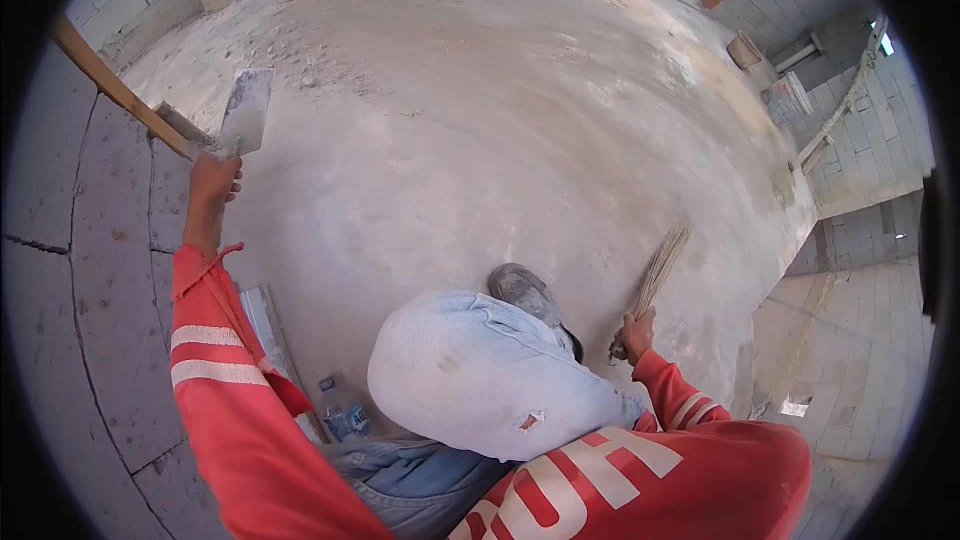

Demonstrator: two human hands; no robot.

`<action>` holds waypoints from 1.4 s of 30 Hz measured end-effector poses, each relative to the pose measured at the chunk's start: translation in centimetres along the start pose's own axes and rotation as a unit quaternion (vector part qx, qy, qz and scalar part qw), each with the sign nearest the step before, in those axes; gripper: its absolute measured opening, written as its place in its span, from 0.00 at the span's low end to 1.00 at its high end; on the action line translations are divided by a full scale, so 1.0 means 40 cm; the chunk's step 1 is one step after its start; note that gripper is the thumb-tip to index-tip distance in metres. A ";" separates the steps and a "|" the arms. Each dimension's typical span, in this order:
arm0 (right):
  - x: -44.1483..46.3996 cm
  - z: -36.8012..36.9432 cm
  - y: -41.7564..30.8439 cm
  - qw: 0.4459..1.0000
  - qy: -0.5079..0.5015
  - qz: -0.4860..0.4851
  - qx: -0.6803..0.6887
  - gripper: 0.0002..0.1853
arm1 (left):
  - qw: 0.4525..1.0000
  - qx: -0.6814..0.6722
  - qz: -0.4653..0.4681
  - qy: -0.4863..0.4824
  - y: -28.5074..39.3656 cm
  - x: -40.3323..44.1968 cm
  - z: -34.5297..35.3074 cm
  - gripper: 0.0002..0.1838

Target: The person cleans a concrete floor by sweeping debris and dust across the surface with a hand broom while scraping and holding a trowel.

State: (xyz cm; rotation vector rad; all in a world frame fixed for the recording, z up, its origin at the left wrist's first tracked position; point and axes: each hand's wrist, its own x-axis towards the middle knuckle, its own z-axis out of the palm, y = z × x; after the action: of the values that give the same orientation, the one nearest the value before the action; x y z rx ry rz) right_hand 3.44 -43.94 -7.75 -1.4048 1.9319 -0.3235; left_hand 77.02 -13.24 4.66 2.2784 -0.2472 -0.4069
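At the left, beside the block wall, my left hand (pixel 214 185) is closed round the handle end of a flat metal trowel (pixel 248 112). The trowel's rectangular blade points away from me over the grey floor (pixel 400 140). On the right, my right hand (pixel 636 332) grips a bundle of thin sticks (pixel 660 268) like a short hand brush, its tips pointing up and to the right near the floor. My fingers hide the trowel's handle and part of the bundle's lower end.
Crumbs of rubble (pixel 310 75) lie beyond the trowel. A wooden post (pixel 120 90) leans by the left wall. A plastic bottle (pixel 345 415) and a long metal bar (pixel 275 340) are beside my legs. Buckets (pixel 787 98) stand at the far right. My shoe (pixel 525 292) is in front.
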 end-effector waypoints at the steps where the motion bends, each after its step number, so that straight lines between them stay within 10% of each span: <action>1: -0.056 -0.001 0.050 0.995 -0.022 -0.032 -0.091 0.41 | 1.000 0.025 0.001 -0.009 -0.005 0.002 0.011 0.12; 13: -0.106 0.363 -0.418 0.826 -0.195 -0.471 -0.241 0.45 | 0.997 -0.013 0.047 -0.062 -0.020 0.053 0.082 0.11; 19: -0.139 0.267 -0.515 0.905 -0.109 -0.402 -0.089 0.42 | 0.998 0.004 0.062 -0.031 -0.029 0.032 0.068 0.11; 26: 0.428 -0.139 -0.018 0.977 0.153 -0.068 -0.129 0.34 | 0.997 0.009 -0.003 -0.080 -0.097 0.008 -0.004 0.10; 36: 0.038 0.295 -0.579 0.893 -0.183 -0.384 -0.149 0.42 | 0.996 0.016 0.011 -0.090 -0.099 0.023 0.005 0.11; 42: -0.110 0.090 -0.288 0.984 -0.072 -0.162 -0.020 0.31 | 0.987 0.087 0.068 -0.116 -0.109 0.040 -0.011 0.12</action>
State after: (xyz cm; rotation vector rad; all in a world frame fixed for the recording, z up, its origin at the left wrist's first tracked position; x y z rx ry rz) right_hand 14.89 -43.58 -1.92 -1.7243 1.6005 -0.3256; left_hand 78.87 -10.50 1.36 2.3652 -0.5746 -0.5997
